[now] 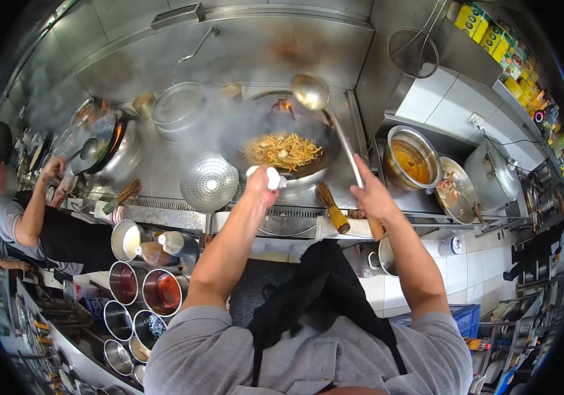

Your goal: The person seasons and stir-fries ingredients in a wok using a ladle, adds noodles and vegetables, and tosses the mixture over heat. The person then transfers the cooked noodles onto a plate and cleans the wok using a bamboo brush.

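Noodles (283,151) lie in a dark, smoking wok (234,146) over a burner. At the wok's near edge my left hand (263,186) is closed round a white cloth (270,176); any handle under the cloth is hidden. To the right, my right hand (372,193) grips the long handle of a ladle (310,91), whose bowl is raised over the wok's far right rim. A bamboo brush (333,209) lies just in front of the wok, between my hands.
A perforated strainer (209,181) rests left of the wok. On the right are a bowl of brown liquid (413,157), a food pan (454,191) and a lidded pot (492,176). Metal containers (162,291) stand at lower left. A co-worker (28,220) is at another wok on the left.
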### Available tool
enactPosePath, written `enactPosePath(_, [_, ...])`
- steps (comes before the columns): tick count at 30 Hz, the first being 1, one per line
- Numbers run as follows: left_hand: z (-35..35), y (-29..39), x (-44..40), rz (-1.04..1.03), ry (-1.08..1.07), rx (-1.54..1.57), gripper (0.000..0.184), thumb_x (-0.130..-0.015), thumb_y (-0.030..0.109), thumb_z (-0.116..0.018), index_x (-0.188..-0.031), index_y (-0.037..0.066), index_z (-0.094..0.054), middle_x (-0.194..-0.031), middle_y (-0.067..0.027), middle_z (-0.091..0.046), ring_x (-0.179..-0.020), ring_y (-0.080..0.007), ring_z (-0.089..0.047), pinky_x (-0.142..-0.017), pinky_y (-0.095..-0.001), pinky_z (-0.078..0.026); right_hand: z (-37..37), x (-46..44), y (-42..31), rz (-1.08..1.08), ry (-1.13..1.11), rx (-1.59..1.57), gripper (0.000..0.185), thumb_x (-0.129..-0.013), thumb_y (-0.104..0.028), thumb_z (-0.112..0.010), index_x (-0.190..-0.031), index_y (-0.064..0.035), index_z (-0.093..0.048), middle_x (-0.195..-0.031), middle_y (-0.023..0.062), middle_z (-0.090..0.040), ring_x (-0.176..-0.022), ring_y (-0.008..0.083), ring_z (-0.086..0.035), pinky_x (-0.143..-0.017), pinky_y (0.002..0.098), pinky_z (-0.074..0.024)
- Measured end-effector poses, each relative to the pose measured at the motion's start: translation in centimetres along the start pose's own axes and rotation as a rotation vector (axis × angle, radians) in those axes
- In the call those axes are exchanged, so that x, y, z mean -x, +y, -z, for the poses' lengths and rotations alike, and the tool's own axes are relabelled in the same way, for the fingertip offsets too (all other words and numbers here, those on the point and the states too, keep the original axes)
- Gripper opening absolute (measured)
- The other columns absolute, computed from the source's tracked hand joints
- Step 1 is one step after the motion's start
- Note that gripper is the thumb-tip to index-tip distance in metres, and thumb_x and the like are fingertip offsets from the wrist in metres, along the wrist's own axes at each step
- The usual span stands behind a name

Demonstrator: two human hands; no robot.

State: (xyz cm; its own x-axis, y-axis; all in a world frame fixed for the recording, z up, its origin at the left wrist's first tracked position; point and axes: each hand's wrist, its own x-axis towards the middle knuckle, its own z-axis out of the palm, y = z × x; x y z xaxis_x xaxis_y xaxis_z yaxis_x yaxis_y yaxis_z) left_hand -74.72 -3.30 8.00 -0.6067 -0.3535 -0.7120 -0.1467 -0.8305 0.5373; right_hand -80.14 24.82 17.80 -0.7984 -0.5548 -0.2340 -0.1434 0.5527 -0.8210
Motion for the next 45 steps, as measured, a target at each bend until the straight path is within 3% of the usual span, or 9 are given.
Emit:
enactPosePath(4, [0.6,1.8,1.7,-0.052,-0.13,0.027,0.014,-0.098,0.029,-0.052,-0.093,0.016,-0.056,-0.077,-0.0002,-0.059,-0.059,-0.0171,-0.057,-0.046,-0.0271,-0.043,1.4,-1.2,0.2,0.398,0.306,0.366,0.079,-0.094,-0.01,-0.055,-0.156,-0.02,-0.008,-0.112,0.0338,-0.061,-0.085,0.0476,-0.064,-0.076,0.0514,-0.0496])
enactPosePath(7, [0.3,-0.8,4.4,-0.288,-0.171,0.008,0.014,-0.09,0.011,-0.057,-0.104,0.009,-0.053,-0.086,-0.0029,-0.061,-0.072,-0.0165,-0.06,-0.059,-0.0356,-0.047,1.3,-2.1,-1.7,0.163,0.361,0.405,0.081,-0.093,-0.004,-0.052,-0.156,-0.0223,-0.003,-0.102,0.0333,-0.063,-0.089,0.0523,-0.059,-0.078,0.0549,-0.0461])
enactPosePath(12, [-0.2,-8.2,-1.2,-0.71,-0.142,-0.234,0.048,-0.077,-0.002,-0.058,-0.122,0.002,-0.04,-0.105,-0.0114,-0.054,-0.09,-0.0196,-0.058,-0.067,-0.0325,-0.049,-3.6,-8.5,5.1,0.077,0.125,0.355,0.086,-0.093,-0.008,-0.053,-0.156,-0.0267,0.003,-0.075,0.0247,-0.064,-0.061,0.0361,-0.064,-0.057,0.0486,-0.0499])
enactPosePath(17, [-2.2,-1.5,-3.4,-0.307,-0.062,-0.158,0.005,-0.086,0.014,-0.059,-0.083,0.01,-0.058,-0.063,-0.0005,-0.055,-0.056,-0.0162,-0.057,-0.048,-0.0343,-0.043,-5.8,-13.1,3.5,-0.385,-0.685,-1.567,0.049,-0.097,-0.006,-0.05,-0.139,-0.0247,-0.032,-0.071,0.0014,-0.046,-0.052,0.0059,-0.044,-0.045,0.0215,-0.0366])
enactPosePath(20, [-1.2,-2.2,-3.0,-0.07,-0.063,0.062,0.007,-0.089,0.019,-0.059,-0.086,0.014,-0.057,-0.065,-0.0004,-0.056,-0.057,-0.0173,-0.058,-0.044,-0.0324,-0.037,-7.0,-13.9,5.1,-0.549,-0.654,-1.756,0.039,-0.098,-0.007,-0.051,-0.13,-0.0241,-0.037,-0.078,0.0024,-0.047,-0.053,0.0044,-0.043,-0.046,0.0195,-0.0359])
enactPosePath(30, [2.2,-1.8,-14.9,0.046,-0.259,-0.066,0.016,-0.088,0.022,-0.066,-0.095,0.011,-0.056,-0.076,-0.0053,-0.062,-0.065,-0.0214,-0.063,-0.055,-0.0375,-0.051,-7.4,-14.6,4.4,-0.48,-0.458,-1.553,0.067,-0.1,-0.011,-0.049,-0.153,-0.0355,-0.015,-0.077,0.0001,-0.045,-0.053,0.004,-0.04,-0.047,0.0217,-0.0366])
enactPosePath(35, [1.2,-0.8,-16.0,0.185,-0.38,-0.003,0.031,-0.09,0.025,-0.063,-0.11,0.002,-0.055,-0.099,-0.0176,-0.066,-0.083,-0.0335,-0.065,-0.073,-0.0436,-0.054,-10.6,-15.0,4.3,-0.404,-0.326,-1.484,0.071,-0.099,-0.011,-0.052,-0.155,-0.0313,-0.013,-0.074,0.0005,-0.045,-0.051,0.0053,-0.039,-0.046,0.0232,-0.0362])
enactPosePath(40, [6.8,-1.2,-23.2,0.039,-0.629,-0.128,0.015,-0.092,0.018,-0.054,-0.099,0.006,-0.06,-0.096,-0.0135,-0.069,-0.079,-0.0252,-0.068,-0.068,-0.0416,-0.056,-15.2,-16.5,6.9,-0.371,-0.302,-1.482,0.073,-0.093,-0.009,-0.06,-0.152,-0.0182,-0.019,-0.079,0.0048,-0.056,-0.055,0.009,-0.049,-0.048,0.0257,-0.0409])
enactPosePath(45, [7.7,4.4,-10.5,0.021,-0.604,-0.318,0.033,-0.09,0.027,-0.056,-0.114,0.004,-0.06,-0.109,-0.0122,-0.067,-0.101,-0.025,-0.065,-0.09,-0.0372,-0.054,-17.9,-16.0,7.2,-0.187,-0.188,-1.511,0.068,-0.091,-0.008,-0.061,-0.146,-0.011,-0.021,-0.069,0.0046,-0.054,-0.055,0.013,-0.054,-0.047,0.0305,-0.0464])
